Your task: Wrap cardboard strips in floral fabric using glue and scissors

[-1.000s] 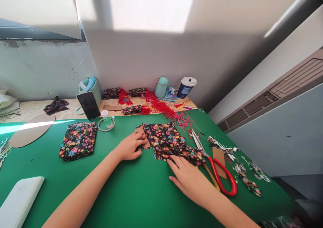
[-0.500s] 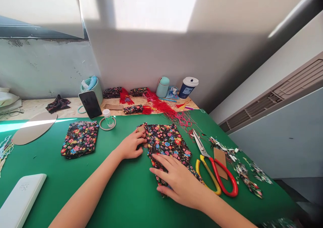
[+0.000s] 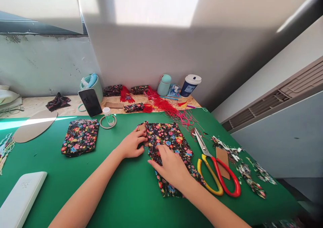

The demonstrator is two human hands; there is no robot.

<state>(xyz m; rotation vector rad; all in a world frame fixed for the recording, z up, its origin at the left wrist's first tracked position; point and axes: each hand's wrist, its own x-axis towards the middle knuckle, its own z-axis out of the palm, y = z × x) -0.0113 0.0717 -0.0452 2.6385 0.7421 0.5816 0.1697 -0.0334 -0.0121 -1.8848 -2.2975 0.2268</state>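
Note:
A piece of black floral fabric (image 3: 165, 134) lies spread on the green table mat, its lower part running under my right hand. My left hand (image 3: 133, 142) rests at its left edge, fingers bent and pressing down a small brown cardboard piece (image 3: 142, 128) beside the cloth. On top of the fabric is my right hand (image 3: 173, 165), with its fingers bent against the cloth and the thumb held apart, pointing left. Just right of the cloth lie large scissors (image 3: 205, 150) with one yellow and one red handle, blades parted.
Folded floral fabric (image 3: 80, 137) sits to the left, near a phone (image 3: 90, 102) and a small clear bottle (image 3: 108, 116). Red tassels (image 3: 161, 102), a cup (image 3: 190, 85) and a flask (image 3: 164, 84) stand at the back. Fabric scraps (image 3: 248, 177) lie right; a white power bank (image 3: 24, 197) front left.
My right hand has slid slightly up and its fingers, spread before, are drawn in more. More of the fabric's lower edge shows. My left hand stays at the cardboard.

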